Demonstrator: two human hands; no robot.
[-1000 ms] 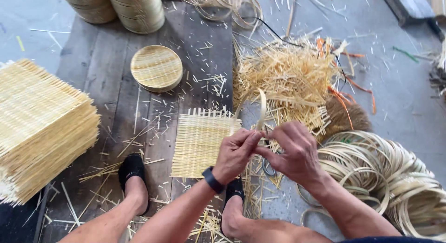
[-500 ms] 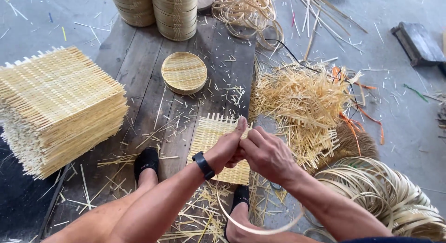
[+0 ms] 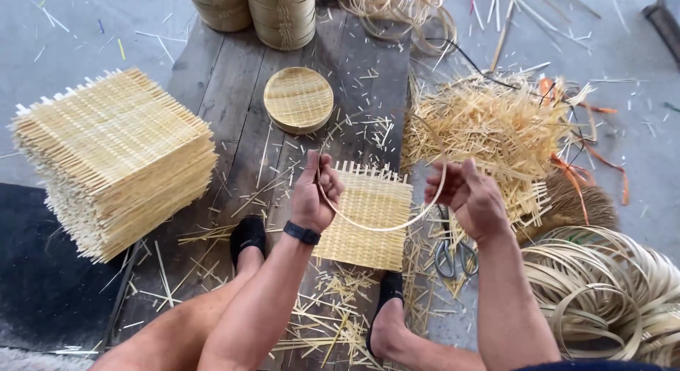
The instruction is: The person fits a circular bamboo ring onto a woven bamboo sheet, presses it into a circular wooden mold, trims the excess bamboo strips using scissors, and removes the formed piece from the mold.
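Weathered grey planks form the work surface below us, laid over a concrete floor littered with pale bamboo splinters. We look down on our own bare arms and legs, seated, with black sandals on both feet.

Our left hand and right hand are held apart, each pinching one side of a thin bamboo strip hoop bent into a ring. The left fingers are closed on the ring's left edge; the right fingers are closed on its right edge. The hoop hangs in the air between our hands, just above a small square woven mat that lies on the planks between our feet. A black wristband circles the left wrist.

To the left sits a tall stack of square woven mats, their slat ends sticking out. Farther ahead lies a round woven lid, and beyond it stand stacks of round bamboo baskets. On the right, a loose heap of bamboo offcuts spreads over the floor, with a few orange strips mixed in. A pair of scissors lies on the floor just below our right hand. Coils of bamboo strip fill the lower right corner.
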